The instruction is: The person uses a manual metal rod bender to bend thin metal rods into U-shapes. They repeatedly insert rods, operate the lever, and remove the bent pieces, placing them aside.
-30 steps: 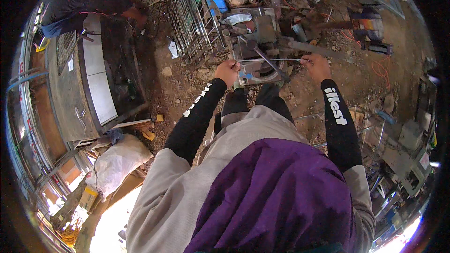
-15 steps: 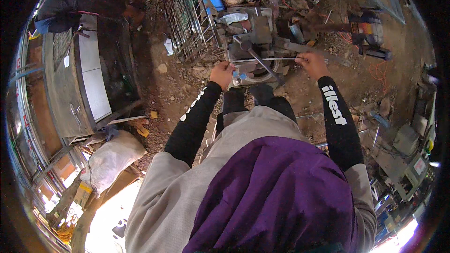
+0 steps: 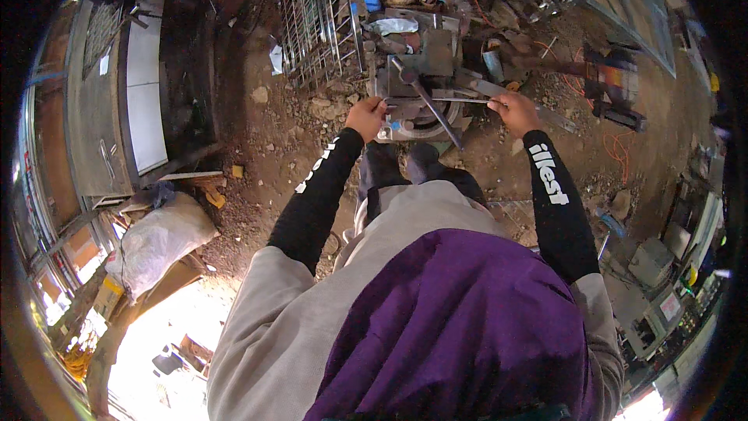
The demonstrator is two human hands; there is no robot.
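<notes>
A thin, straight metal rod (image 3: 460, 100) spans the gap between my two hands, roughly level from left to right. My left hand (image 3: 365, 118) is closed in a pinch around its left end. At the other end, my right hand (image 3: 516, 113) grips it between thumb and fingers. Directly behind and beneath the rod stands a bulky metal bench vise (image 3: 433, 54) on a round base. Its bar handle (image 3: 436, 113) slants down toward the right, crossing the rod's line. Whether rod and vise touch, I cannot tell.
Wire mesh racks (image 3: 319, 19) lean at the far left of the vise. A wooden cabinet (image 3: 101, 125) and a stuffed white sack (image 3: 164, 242) are on the left. An orange cord (image 3: 621, 152) lies on the dirt floor at right, near a dark metal machine (image 3: 615, 82).
The view has shifted slightly, so the surroundings appear displaced. A person at the upper left has mostly passed out of sight. Both my hands keep their hold on the rod.
</notes>
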